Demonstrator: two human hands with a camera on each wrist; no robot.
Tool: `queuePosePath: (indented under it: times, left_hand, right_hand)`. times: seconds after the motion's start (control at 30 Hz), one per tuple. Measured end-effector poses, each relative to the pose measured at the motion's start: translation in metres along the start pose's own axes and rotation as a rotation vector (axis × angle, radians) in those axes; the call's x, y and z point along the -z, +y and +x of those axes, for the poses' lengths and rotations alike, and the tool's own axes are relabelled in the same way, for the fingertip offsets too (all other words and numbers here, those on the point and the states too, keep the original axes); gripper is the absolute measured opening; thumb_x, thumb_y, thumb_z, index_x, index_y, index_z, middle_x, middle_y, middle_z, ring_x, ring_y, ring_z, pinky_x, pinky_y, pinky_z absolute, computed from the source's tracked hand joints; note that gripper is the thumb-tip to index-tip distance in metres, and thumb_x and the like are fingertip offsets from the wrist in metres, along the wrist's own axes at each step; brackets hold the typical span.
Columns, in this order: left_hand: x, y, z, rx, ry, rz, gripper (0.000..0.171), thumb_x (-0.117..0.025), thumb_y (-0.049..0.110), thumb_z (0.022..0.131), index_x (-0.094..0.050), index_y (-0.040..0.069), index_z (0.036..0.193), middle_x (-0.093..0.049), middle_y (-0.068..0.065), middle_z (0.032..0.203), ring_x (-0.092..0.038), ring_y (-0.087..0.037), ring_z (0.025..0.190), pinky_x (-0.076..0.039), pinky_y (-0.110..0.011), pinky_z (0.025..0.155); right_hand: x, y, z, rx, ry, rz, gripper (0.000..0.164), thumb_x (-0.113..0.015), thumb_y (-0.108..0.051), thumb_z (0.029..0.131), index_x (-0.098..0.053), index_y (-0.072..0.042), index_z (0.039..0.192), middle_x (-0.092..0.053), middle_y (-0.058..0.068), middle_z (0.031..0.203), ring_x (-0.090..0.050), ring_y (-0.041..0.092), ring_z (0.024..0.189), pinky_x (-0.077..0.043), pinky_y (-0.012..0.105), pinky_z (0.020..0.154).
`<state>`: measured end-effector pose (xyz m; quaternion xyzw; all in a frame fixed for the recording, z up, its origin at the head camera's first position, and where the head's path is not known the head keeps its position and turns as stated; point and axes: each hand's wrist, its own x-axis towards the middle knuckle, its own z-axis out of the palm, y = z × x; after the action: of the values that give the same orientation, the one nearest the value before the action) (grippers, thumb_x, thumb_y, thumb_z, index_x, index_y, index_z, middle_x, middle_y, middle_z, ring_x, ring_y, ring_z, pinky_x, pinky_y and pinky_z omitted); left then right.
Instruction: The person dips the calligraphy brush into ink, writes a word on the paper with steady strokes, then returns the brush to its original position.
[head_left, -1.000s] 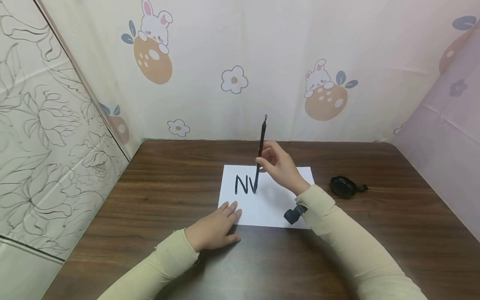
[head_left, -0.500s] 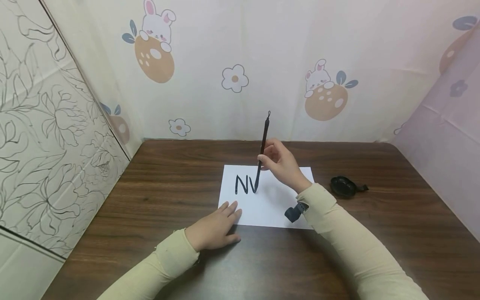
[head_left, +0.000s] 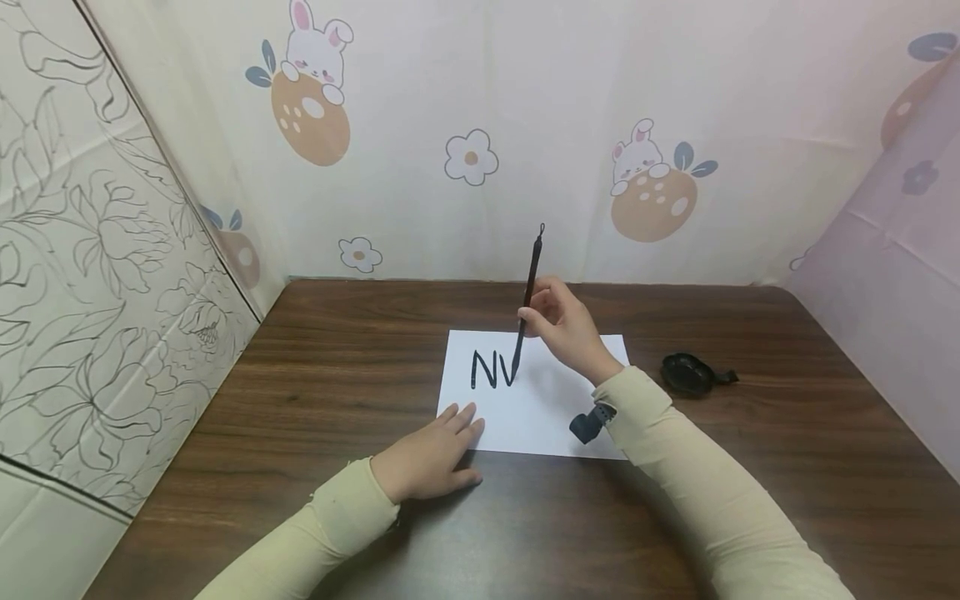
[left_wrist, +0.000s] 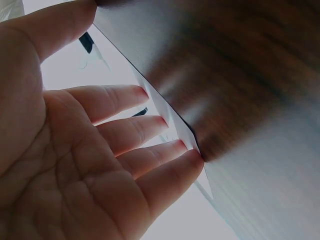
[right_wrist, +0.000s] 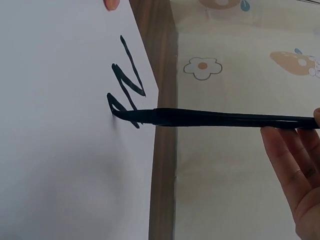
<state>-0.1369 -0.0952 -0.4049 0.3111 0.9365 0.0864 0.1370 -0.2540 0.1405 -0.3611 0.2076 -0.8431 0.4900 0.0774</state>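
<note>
My right hand (head_left: 566, 329) pinches the dark handle of a writing brush (head_left: 533, 267), held nearly upright with its looped end up. In the right wrist view the bent black tip of the brush (right_wrist: 132, 116) touches the white sheet of paper (right_wrist: 65, 165). On the paper (head_left: 540, 421) stand black strokes: an N (head_left: 483, 370) and, to its right, a V-like mark at the brush tip. Fingers spread, my left hand (head_left: 431, 458) rests on the lower left of the sheet. The left wrist view shows its palm (left_wrist: 70, 175) and fingertips along the paper's edge.
A small black dish (head_left: 686, 373) with a short handle sits on the brown wooden table (head_left: 322, 358), right of the paper. A patterned curtain (head_left: 555, 83) rises behind the table. A dark wrist camera (head_left: 587, 428) sticks out from my right wrist over the sheet.
My right hand has shifted slightly right, and the brush's top leans further right. Its tip has crept up and right from the bottom of the V-like mark. My left hand stays put.
</note>
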Motion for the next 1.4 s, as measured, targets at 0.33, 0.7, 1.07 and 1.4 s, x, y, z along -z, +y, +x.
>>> queuePosePath:
  times: [0.33,0.7,1.07,1.4]
  left_hand:
    - [-0.001,-0.001,0.001,-0.004,0.009,-0.002,0.07,-0.062,0.042,0.094,-0.041,0.004,0.148,-0.03,-0.017,0.159,-0.029,-0.04,0.146,-0.031,-0.047,0.119]
    - [-0.001,-0.001,0.0,-0.005,0.008,0.003,0.07,-0.062,0.042,0.094,-0.04,0.004,0.149,-0.03,-0.017,0.159,-0.029,-0.04,0.146,-0.031,-0.047,0.119]
    - [0.0,0.0,0.0,0.003,-0.002,0.007,0.071,-0.062,0.043,0.093,-0.04,0.005,0.149,-0.03,-0.016,0.16,-0.029,-0.039,0.147,-0.032,-0.047,0.118]
    - [0.0,0.0,-0.001,-0.003,0.004,0.001,0.07,-0.062,0.043,0.094,-0.04,0.005,0.149,-0.03,-0.017,0.159,-0.028,-0.04,0.147,-0.031,-0.047,0.119]
  right_hand:
    - [0.001,0.004,0.002,0.046,0.033,-0.037,0.034,-0.061,-0.017,0.097,-0.047,-0.013,0.128,-0.065,0.012,0.103,-0.068,0.026,0.09,-0.058,0.048,0.083]
    - [0.002,0.012,0.007,0.077,0.07,-0.037,0.031,-0.06,-0.017,0.098,-0.049,-0.013,0.127,-0.065,0.011,0.101,-0.068,0.028,0.09,-0.059,0.044,0.079]
    - [0.002,0.016,0.01,0.056,0.103,-0.004,0.027,-0.058,-0.016,0.099,-0.049,-0.011,0.124,-0.063,0.013,0.101,-0.069,0.028,0.089,-0.06,0.04,0.082]
    - [0.007,0.013,0.009,0.059,0.134,0.018,0.026,-0.059,-0.014,0.098,-0.049,-0.009,0.122,-0.063,0.013,0.101,-0.068,0.034,0.09,-0.06,0.04,0.084]
